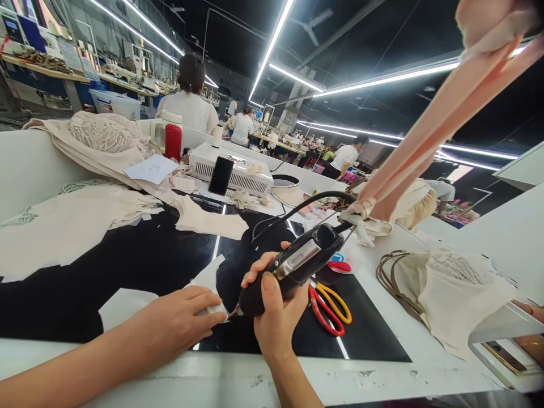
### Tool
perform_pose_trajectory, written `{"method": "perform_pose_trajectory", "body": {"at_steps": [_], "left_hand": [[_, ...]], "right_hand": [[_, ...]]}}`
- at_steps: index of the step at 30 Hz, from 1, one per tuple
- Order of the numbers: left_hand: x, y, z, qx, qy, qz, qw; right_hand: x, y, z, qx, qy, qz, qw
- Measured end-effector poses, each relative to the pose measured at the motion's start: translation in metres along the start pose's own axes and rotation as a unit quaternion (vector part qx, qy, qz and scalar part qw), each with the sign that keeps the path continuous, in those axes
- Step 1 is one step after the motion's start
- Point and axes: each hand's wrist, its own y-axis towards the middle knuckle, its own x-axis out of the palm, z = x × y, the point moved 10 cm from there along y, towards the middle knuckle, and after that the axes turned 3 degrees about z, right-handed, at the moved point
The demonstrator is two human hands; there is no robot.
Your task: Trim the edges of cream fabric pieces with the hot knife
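Note:
My right hand wraps round a black corded hand tool with a metal lever on its side and a thin tip pointing down to the left. The tool's cord end is tied to stretched pink fabric strips that come down from the upper right. Under my left hand, fingers stretched out and lying flat, is a cream fabric piece on the black mat. The tool's tip is close beside my left fingertips; whether it touches the fabric I cannot tell.
Red-and-yellow-handled scissors lie right of the tool. Cream garment pieces cover the left side, and another garment lies right. Behind are a white vented box, a phone and a red bottle. People sit farther off.

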Motion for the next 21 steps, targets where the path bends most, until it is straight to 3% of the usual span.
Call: {"method": "perform_pose_trajectory", "body": {"at_steps": [5,12,21], "left_hand": [[-0.008,0.004,0.004,0.009,0.001,0.011,1.000],[-0.011,0.005,0.004,-0.013,0.002,-0.014,1.000],[-0.015,0.004,0.001,-0.035,-0.024,-0.011,0.999]], "right_hand": [[0.000,0.005,-0.003,-0.002,0.002,0.010,1.000],[-0.001,0.018,-0.011,-0.026,0.010,0.069,0.997],[0.004,0.019,-0.003,-0.023,-0.006,0.056,0.998]]}}
